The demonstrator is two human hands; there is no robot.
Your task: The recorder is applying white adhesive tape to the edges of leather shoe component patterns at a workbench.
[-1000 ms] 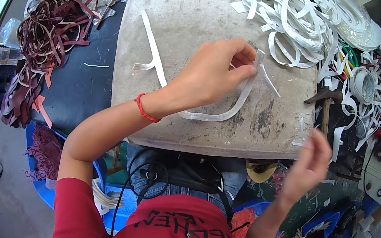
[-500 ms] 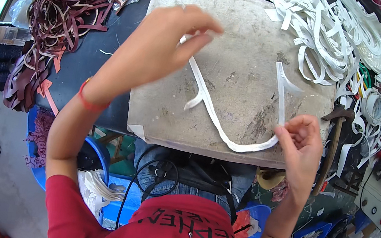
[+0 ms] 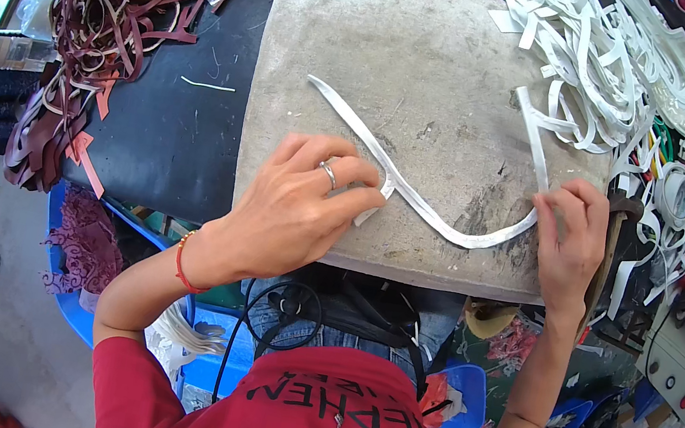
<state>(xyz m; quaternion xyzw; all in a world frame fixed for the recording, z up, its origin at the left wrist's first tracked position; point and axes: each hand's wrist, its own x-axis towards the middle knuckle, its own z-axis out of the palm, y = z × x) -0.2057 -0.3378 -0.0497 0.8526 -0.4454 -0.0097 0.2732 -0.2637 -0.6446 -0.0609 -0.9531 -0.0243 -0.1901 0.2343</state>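
A long white strip (image 3: pixel 464 238) lies in a curve across the grey stone slab (image 3: pixel 339 7), its far left end resting loose. Short side tails branch off it on the left and at the upper right. My left hand (image 3: pixel 300 198), with a ring on one finger, has its fingertips closed at the left side tail (image 3: pixel 367 214). Between the thumb and fingers of my right hand (image 3: pixel 573 242), the strip is pinched near the slab's right edge. Beyond that pinch, the strip's other end stands out toward the far side.
White strips (image 3: pixel 583 55) are heaped at the far right, beside a white tape roll (image 3: pixel 675 197). Tangled maroon strips (image 3: pixel 124 9) hang at the far left of the dark tabletop (image 3: pixel 167 132). A hammer (image 3: pixel 610 247) lies along the slab's right side.
My left hand has come down and nearer, from the strip's far left end to its side tail. My right hand has shifted slightly right and farther with the strip.
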